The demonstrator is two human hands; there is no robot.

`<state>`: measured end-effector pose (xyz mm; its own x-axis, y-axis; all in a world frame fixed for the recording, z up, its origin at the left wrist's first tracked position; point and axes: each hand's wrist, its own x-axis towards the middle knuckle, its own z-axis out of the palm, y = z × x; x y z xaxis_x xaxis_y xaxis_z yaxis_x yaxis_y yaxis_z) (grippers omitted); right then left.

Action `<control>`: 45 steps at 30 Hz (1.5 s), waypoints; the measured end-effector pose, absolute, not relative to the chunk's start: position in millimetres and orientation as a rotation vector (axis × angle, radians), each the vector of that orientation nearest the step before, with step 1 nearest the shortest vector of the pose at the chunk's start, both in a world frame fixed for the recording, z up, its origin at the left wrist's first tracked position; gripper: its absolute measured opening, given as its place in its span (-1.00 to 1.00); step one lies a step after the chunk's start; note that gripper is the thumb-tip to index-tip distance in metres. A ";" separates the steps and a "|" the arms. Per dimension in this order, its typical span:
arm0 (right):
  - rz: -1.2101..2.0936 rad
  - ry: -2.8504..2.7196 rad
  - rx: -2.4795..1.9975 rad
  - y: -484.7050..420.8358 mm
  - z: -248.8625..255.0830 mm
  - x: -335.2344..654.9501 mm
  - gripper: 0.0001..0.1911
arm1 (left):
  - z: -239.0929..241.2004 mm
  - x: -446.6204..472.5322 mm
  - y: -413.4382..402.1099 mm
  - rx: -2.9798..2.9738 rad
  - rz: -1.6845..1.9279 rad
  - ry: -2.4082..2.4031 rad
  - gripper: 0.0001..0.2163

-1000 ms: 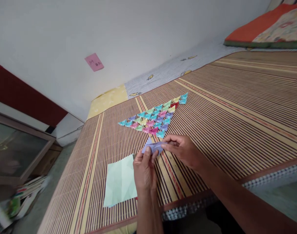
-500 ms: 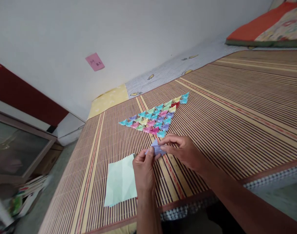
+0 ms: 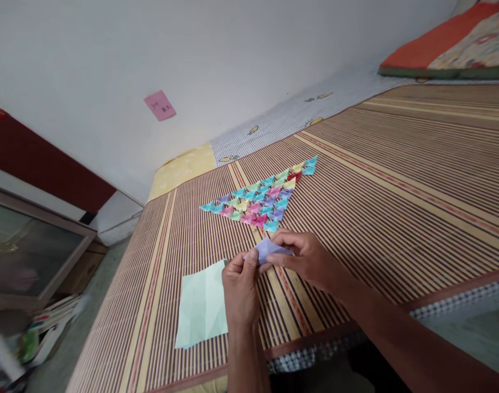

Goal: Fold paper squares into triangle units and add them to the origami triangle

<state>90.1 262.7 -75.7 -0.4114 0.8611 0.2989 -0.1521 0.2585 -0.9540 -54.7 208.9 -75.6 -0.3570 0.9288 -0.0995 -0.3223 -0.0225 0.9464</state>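
Observation:
Both my hands pinch a small folded lavender paper (image 3: 268, 249) just above the striped bamboo mat (image 3: 380, 191). My left hand (image 3: 240, 289) grips its near left end with thumb and fingers. My right hand (image 3: 309, 257) holds the right side, fingers closed over the fold. Just beyond the hands lies a triangle of several small folded paper pieces (image 3: 261, 197) in blue, pink, yellow, green and purple. A creased pale green paper square (image 3: 201, 310) lies flat on the mat, left of my left wrist.
A white wall with a pink sticky note (image 3: 160, 105) rises behind the mat. A checked and yellow sheet (image 3: 274, 123) shows along the mat's far edge. An orange-edged cushion (image 3: 450, 46) lies far right. Books and clutter (image 3: 32, 338) sit on the floor, left.
The lavender paper has been folded smaller and its shape has changed between my fingers. My right hand has shifted slightly nearer and lower; my left hand stays in place.

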 end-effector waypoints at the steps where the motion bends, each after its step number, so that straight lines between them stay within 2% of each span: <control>1: 1.255 -1.598 -0.692 260.9 -75.0 89.0 -0.82 | -75.3 -54.1 209.0 0.718 1.595 1.228 -0.74; 4: 1.022 -1.651 -0.724 252.7 -74.4 83.7 -0.83 | -72.2 -49.7 208.5 0.674 1.668 1.166 -0.79; 7: 0.659 -1.739 -0.627 244.5 -77.3 78.2 -0.87 | -66.6 -45.9 207.4 0.609 1.755 1.053 -0.73; 9: 0.457 -1.808 -0.577 241.1 -80.0 75.7 -0.83 | -62.6 -46.6 206.5 0.550 1.801 1.013 -0.73; 11: 0.337 -1.860 -0.566 239.5 -82.0 74.3 -0.80 | -58.7 -49.7 205.2 0.476 1.841 1.005 -0.78; 13: 0.286 -1.885 -0.545 238.8 -82.7 73.5 -0.80 | -54.9 -53.6 203.8 0.391 1.848 1.005 -0.73; 18: 0.286 -1.919 -0.485 238.6 -83.4 72.4 -0.79 | -48.0 -55.9 201.4 0.258 1.690 0.983 -0.74; 23: 0.217 -1.964 -0.446 241.8 -88.0 75.4 -0.80 | -47.5 -53.5 204.3 0.119 1.558 0.881 -0.87; 27: 0.165 -2.031 -0.426 243.9 -89.1 78.3 -0.82 | -46.8 -55.5 207.8 -0.058 1.524 0.867 -0.76; 31: 0.129 -2.022 -0.471 241.3 -84.6 77.2 -0.89 | -50.2 -56.1 207.7 0.100 1.541 0.877 -0.87; 36: 0.288 -1.889 -0.613 236.9 -79.7 72.4 -0.87 | -57.4 -50.3 204.8 0.260 1.617 0.914 -0.76; 45: 0.520 -1.734 -0.762 243.8 -82.3 72.1 -0.86 | -57.3 -41.6 205.8 0.372 1.622 0.904 -0.82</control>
